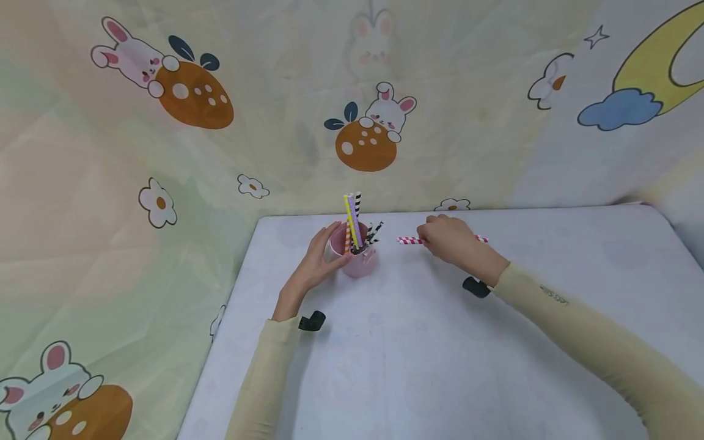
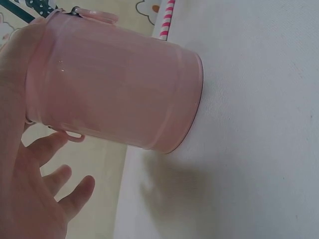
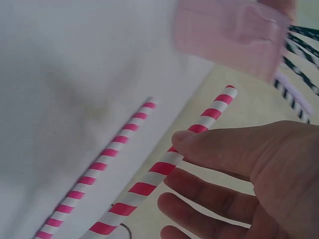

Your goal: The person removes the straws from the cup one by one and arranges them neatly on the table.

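My left hand holds a small pink pail by its upper part, thumb on the near side. The pail stands on the white table with several paper straws in it: yellow, purple, orange-striped and black-and-white ones. To the right, my right hand pinches a red-and-white striped straw between thumb and fingers, raised off the table in the right wrist view. Beside it a pink-and-white striped straw lies on the table. In the left wrist view the pail hides most of what lies behind it.
The white table ends at a back edge just behind the pail. A cloth backdrop printed with rabbits and flowers hangs behind and at the left. Black wrist cameras sit under both forearms.
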Motion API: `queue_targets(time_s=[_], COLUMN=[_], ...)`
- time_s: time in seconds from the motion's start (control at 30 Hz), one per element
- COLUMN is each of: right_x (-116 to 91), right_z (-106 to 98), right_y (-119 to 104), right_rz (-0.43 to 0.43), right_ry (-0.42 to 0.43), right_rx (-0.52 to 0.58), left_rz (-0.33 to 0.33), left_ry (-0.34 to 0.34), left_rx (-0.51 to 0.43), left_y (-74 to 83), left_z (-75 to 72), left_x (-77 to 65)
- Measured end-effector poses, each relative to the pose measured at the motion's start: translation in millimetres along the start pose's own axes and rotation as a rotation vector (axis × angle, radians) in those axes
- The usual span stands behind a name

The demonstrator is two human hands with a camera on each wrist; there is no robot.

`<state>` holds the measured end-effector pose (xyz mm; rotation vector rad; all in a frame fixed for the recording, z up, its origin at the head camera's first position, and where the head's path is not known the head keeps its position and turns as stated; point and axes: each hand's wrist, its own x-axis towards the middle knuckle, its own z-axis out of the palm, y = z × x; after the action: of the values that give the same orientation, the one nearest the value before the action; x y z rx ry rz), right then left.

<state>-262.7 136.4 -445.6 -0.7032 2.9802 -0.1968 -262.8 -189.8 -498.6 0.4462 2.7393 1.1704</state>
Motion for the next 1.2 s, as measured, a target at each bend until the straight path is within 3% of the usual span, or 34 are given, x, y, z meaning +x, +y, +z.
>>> queue_targets(time_s=[0.23, 0.43, 0.7, 1.2], right_x=[9.9, 15.2, 17.7, 19.2], right_z=[33.4, 44.6, 46.3, 50.9], right_y=[-4.9, -15.6, -20.8, -18.0], right_rz=[0.027, 0.034, 0.082, 0.078], right_ry=[-0.101, -0.164, -0.152, -0.147], right_rx=[-0.175, -0.261, -0.271, -0.263], left_rz=[0.004, 0.015, 0.012, 0.008], left_ry=[0.0, 0.0, 0.001, 0.001], left_rx=[0.002, -0.001, -0.006, -0.017], left_y=[-1.4, -1.0, 0.4, -1.4], left_z=[0.5, 0.1, -0.8, 0.0], left_x=[0.6, 0.4, -1.1, -0.6])
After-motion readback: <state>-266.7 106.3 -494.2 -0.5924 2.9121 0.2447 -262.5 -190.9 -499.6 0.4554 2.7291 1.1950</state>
